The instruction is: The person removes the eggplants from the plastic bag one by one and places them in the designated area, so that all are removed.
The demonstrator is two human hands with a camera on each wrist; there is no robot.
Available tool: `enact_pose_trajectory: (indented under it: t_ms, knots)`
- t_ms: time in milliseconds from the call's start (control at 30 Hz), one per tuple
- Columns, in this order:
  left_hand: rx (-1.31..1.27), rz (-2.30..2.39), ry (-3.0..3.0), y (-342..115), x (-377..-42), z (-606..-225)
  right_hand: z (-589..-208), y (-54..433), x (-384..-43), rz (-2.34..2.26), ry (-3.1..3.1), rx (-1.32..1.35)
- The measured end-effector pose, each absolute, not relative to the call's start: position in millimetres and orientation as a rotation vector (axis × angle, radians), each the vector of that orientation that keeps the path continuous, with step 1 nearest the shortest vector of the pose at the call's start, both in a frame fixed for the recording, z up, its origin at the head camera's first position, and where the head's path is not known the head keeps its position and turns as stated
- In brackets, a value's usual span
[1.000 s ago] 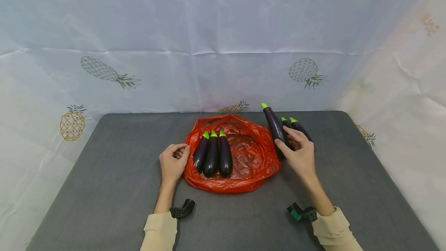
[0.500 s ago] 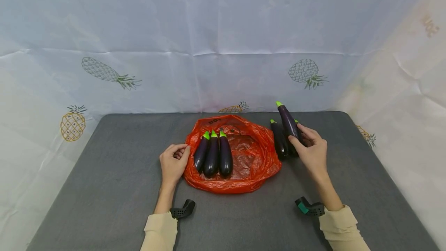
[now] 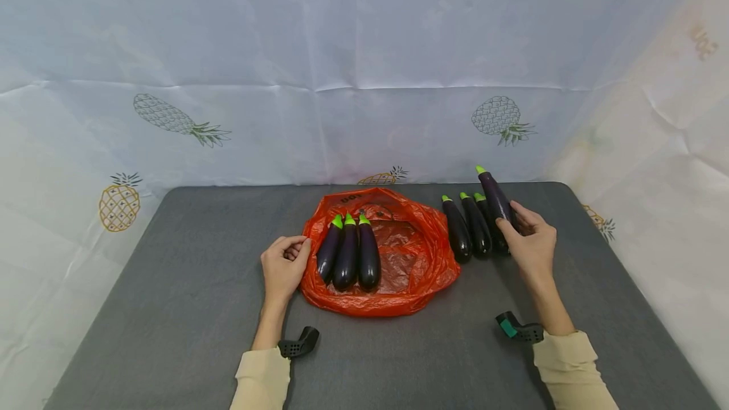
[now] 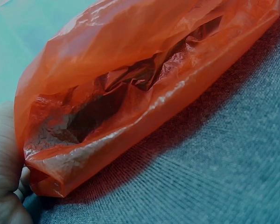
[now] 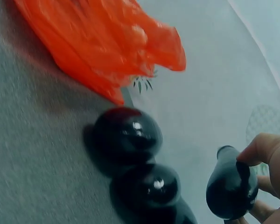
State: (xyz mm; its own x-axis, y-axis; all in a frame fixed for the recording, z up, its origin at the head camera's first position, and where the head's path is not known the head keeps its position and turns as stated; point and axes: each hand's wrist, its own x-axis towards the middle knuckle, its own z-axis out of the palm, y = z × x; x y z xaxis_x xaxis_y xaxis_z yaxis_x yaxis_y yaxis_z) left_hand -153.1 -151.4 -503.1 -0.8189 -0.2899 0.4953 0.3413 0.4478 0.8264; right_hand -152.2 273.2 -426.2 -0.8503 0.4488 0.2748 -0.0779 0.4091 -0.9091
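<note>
A red plastic bag (image 3: pixel 424 286) lies with its mouth spread on the table, three eggplants (image 3: pixel 345 258) side by side in its left part. At its left edge my left hand (image 3: pixel 283 266) pinches the rim; the left wrist view shows the thumb (image 4: pixel 4 154) against the plastic. My right hand (image 3: pixel 532 239) grips another eggplant (image 3: pixel 494 196) between thumb and fingers, green tip pointing up and away. In the right wrist view this held eggplant (image 5: pixel 231 186) is off the table. Three more eggplants (image 3: pixel 457 233) lie in a row between the bag and my right hand.
The grey table (image 3: pixel 188 309) ends at a back edge just behind the bag. A pale cloth (image 3: pixel 353 131) with printed pineapples hangs behind and at both sides. Each wrist wears a black camera mount (image 3: pixel 299 341).
My right hand has moved right with its eggplant, passing over the row; the eggplants beneath have come into view. The left hand and the bag have stayed put.
</note>
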Motion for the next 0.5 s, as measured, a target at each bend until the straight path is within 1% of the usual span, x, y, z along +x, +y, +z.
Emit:
enact_pose_trajectory:
  t_ms: [267, 500]
  knots:
    - [-0.045, -1.404, -2.103, -151.8, -152.7, -503.6, -427.8, 290.7, -154.8, 1.481, -2.181, -0.402]
    - [-0.042, -1.402, -2.11, -151.3, -152.9, -502.5, -436.0, 302.2, -155.4, 1.402, -2.22, -0.479]
